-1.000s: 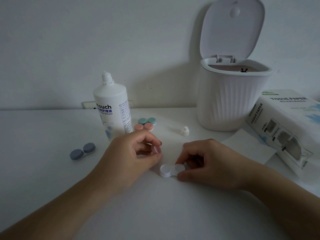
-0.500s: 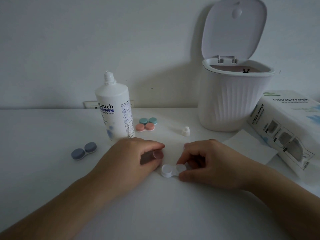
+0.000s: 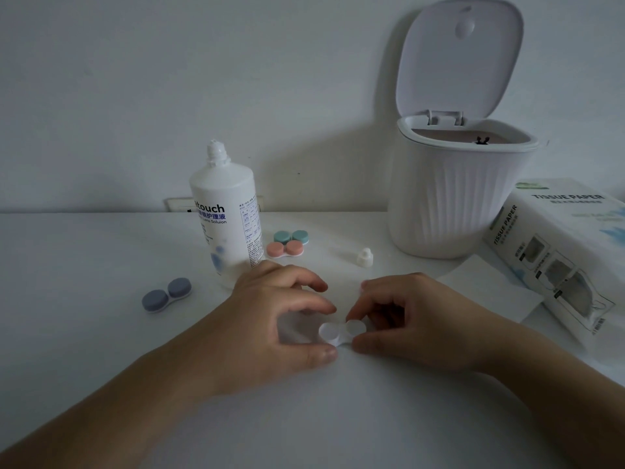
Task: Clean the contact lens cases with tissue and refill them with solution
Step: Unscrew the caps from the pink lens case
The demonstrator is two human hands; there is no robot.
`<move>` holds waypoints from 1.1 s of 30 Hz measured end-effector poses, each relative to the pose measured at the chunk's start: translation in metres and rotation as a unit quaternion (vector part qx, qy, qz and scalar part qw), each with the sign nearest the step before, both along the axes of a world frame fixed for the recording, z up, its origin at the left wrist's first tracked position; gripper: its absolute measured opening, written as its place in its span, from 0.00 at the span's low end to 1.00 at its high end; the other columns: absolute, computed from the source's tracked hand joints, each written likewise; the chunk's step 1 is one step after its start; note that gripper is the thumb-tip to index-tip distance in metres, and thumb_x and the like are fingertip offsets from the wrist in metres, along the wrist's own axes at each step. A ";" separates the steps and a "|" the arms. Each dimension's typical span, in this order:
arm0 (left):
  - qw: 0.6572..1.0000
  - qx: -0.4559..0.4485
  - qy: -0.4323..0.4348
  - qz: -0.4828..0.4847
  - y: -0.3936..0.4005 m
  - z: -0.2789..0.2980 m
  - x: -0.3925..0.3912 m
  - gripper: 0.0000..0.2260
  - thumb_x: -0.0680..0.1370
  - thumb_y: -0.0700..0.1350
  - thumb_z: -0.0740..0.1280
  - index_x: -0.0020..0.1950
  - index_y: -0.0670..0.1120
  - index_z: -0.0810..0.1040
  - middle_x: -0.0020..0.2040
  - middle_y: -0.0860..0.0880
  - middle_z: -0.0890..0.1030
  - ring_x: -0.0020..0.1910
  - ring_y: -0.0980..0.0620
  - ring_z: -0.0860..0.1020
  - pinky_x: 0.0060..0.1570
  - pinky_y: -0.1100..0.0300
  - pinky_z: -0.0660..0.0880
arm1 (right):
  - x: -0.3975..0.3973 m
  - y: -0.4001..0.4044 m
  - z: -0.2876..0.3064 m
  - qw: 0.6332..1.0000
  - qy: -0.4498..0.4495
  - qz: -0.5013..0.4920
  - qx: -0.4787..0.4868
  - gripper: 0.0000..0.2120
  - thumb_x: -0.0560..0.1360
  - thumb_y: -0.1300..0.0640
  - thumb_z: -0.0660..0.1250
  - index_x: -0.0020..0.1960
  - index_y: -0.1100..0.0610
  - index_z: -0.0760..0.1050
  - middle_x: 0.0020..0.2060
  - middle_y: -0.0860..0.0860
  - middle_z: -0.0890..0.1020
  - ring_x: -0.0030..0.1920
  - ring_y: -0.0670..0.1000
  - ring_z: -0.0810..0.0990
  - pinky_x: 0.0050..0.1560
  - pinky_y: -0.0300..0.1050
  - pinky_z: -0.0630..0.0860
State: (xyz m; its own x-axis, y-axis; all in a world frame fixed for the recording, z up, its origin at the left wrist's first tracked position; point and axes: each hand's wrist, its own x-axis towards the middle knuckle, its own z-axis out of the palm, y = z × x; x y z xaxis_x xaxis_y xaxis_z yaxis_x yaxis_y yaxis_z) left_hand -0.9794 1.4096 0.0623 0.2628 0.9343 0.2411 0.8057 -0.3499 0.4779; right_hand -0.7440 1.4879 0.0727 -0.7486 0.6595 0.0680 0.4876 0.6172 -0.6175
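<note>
A white counter (image 3: 84,333) runs back to a plain wall, and most of the clutter sits toward its far edge. A tall white solution bottle (image 3: 226,225) stands upright with its nozzle bare, just behind the left hand (image 3: 270,326); its small white cap (image 3: 364,257) lies apart on the counter, between the bottle and a ribbed white bin (image 3: 453,204). The bin's hinged lid (image 3: 460,55) is tipped up against the wall, showing a pinkish liner inside; what lies in it I cannot tell. Beside the bottle sit two closed lens cases, one teal (image 3: 291,236) and one pink (image 3: 285,249), touching or nearly so, and a grey-blue case (image 3: 166,295) lies well off toward the left edge. At the right edge a soft pack of tissue paper (image 3: 561,252) lies on its side, with a flat loose tissue sheet (image 3: 487,292) spread in front of it. Near the front middle of the counter rests the white lens case (image 3: 341,331), smooth plastic, shaped as two joined rounds. The right hand (image 3: 416,319) holds its right round between curled fingers and thumb. The left hand arches over the left round, thumb and forefinger spread just beside it, grasping nothing that I can see.
</note>
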 end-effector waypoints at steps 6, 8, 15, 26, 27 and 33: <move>1.000 0.017 -0.012 -0.004 0.003 -0.004 0.002 0.10 0.70 0.57 0.79 0.49 0.60 0.86 0.57 0.67 0.76 0.61 0.65 0.66 0.64 0.67 0.60 | 0.000 0.002 -0.004 1.000 0.007 -0.004 0.002 0.08 0.70 0.45 0.76 0.48 0.44 0.83 0.34 0.44 0.79 0.33 0.44 0.76 0.53 0.50 0.80; 1.000 0.018 -0.019 -0.002 0.003 -0.005 0.003 0.08 0.70 0.57 0.79 0.47 0.60 0.86 0.56 0.66 0.77 0.60 0.64 0.67 0.63 0.67 0.61 | 0.000 0.002 -0.005 1.000 0.011 -0.007 0.002 0.08 0.70 0.44 0.76 0.48 0.44 0.83 0.34 0.43 0.78 0.33 0.44 0.76 0.56 0.54 0.80; 0.998 0.033 -0.056 0.002 0.003 -0.004 0.003 0.07 0.68 0.61 0.74 0.43 0.63 0.84 0.53 0.63 0.78 0.62 0.61 0.69 0.62 0.65 0.63 | 0.001 0.002 -0.004 0.999 0.035 -0.002 0.020 0.08 0.70 0.46 0.76 0.49 0.44 0.84 0.35 0.45 0.79 0.35 0.47 0.78 0.53 0.57 0.79; 0.993 0.045 -0.105 0.011 0.003 0.000 0.002 0.05 0.70 0.48 0.78 0.43 0.54 0.84 0.47 0.55 0.82 0.54 0.53 0.77 0.54 0.60 0.70 | 0.025 0.013 0.013 0.980 0.062 -0.152 0.113 0.08 0.72 0.43 0.71 0.49 0.43 0.81 0.35 0.42 0.80 0.36 0.39 0.77 0.39 0.29 0.72; 0.993 0.046 -0.109 0.014 0.003 0.001 0.002 0.05 0.70 0.47 0.78 0.43 0.54 0.84 0.46 0.55 0.82 0.53 0.53 0.76 0.53 0.61 0.70 | 0.030 0.016 0.014 0.975 0.039 -0.178 0.128 0.06 0.73 0.45 0.71 0.49 0.44 0.82 0.34 0.42 0.79 0.36 0.38 0.78 0.39 0.29 0.73; 0.990 0.033 -0.136 0.031 0.001 0.003 0.001 0.05 0.71 0.46 0.78 0.42 0.54 0.84 0.45 0.56 0.83 0.55 0.60 0.74 0.51 0.64 0.69 | 0.065 0.021 0.023 0.910 -0.165 -0.329 0.191 0.12 0.73 0.40 0.69 0.52 0.45 0.81 0.37 0.40 0.77 0.39 0.42 0.74 0.42 0.43 0.70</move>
